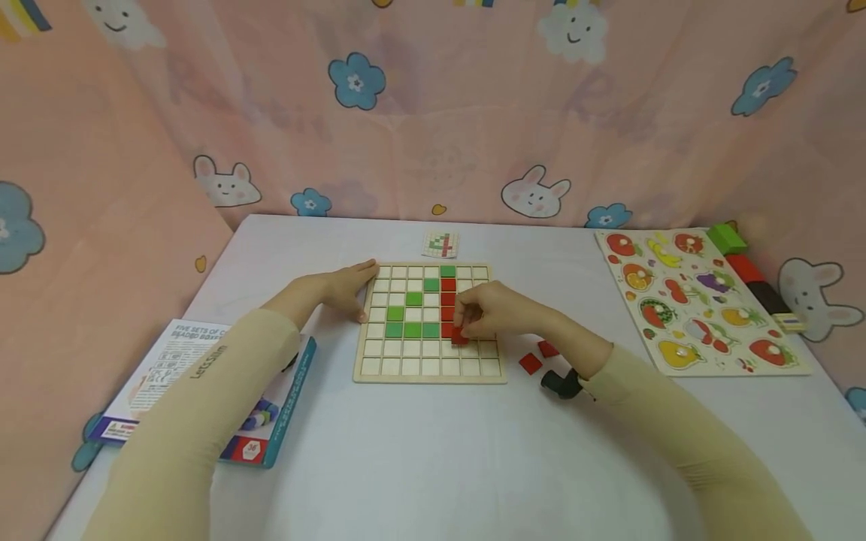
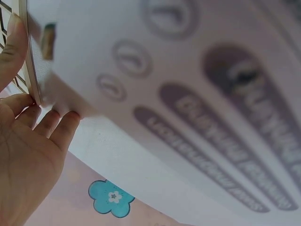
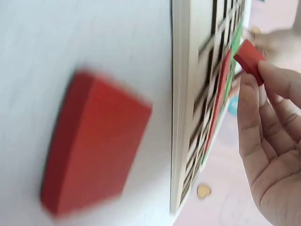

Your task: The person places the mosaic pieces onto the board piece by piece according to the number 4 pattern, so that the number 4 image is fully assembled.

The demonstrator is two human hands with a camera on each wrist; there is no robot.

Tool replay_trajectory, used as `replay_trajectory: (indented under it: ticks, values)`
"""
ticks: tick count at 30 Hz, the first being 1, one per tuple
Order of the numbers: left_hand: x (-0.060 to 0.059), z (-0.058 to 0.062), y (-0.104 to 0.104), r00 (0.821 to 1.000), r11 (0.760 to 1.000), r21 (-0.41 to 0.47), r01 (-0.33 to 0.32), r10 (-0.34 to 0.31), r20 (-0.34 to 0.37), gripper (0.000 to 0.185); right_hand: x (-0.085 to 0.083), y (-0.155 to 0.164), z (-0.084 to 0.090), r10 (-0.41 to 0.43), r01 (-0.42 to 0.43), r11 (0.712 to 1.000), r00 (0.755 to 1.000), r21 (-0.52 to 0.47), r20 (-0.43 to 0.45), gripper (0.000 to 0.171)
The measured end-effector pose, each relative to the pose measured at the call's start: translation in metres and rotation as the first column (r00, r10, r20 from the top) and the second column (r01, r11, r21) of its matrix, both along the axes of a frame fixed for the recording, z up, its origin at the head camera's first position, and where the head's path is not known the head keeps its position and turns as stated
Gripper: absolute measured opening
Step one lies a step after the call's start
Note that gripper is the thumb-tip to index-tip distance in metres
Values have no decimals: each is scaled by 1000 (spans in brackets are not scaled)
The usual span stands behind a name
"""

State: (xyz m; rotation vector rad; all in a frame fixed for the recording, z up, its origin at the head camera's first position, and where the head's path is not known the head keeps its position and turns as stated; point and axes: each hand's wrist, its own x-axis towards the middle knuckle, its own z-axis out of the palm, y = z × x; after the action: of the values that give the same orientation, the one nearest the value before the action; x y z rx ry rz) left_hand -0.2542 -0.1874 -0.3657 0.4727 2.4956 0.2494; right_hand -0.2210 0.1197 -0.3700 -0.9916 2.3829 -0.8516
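A wooden grid board (image 1: 429, 368) lies mid-table, with green tiles (image 1: 413, 330) stepping diagonally and along a row, and a column of red tiles (image 1: 448, 299). Between thumb and fingers my right hand (image 1: 497, 309) pinches a red square tile (image 1: 460, 336), low over the board beside that red column; the right wrist view shows this tile (image 3: 250, 61) tilted at the fingertips. My left hand (image 1: 338, 291) rests with its fingers at the board's left edge; in the left wrist view the fingers (image 2: 61, 127) touch the frame.
Two loose red tiles (image 1: 531, 364) lie right of the board, near a black object (image 1: 561, 385) at the right wrist. A small pattern card (image 1: 441, 244) lies behind the board. On the left is a box (image 1: 291, 406); on the right, a fruit puzzle board (image 1: 676, 330) and coloured blocks (image 1: 727, 239).
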Motion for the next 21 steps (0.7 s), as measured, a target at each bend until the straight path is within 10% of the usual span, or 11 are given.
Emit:
replay_trajectory:
  ticks: [21]
  values:
    - [1,0,0,1000,1000,3,1,-1,-2,102,11,-7,-2,16,-1,993,991,115,-129,7]
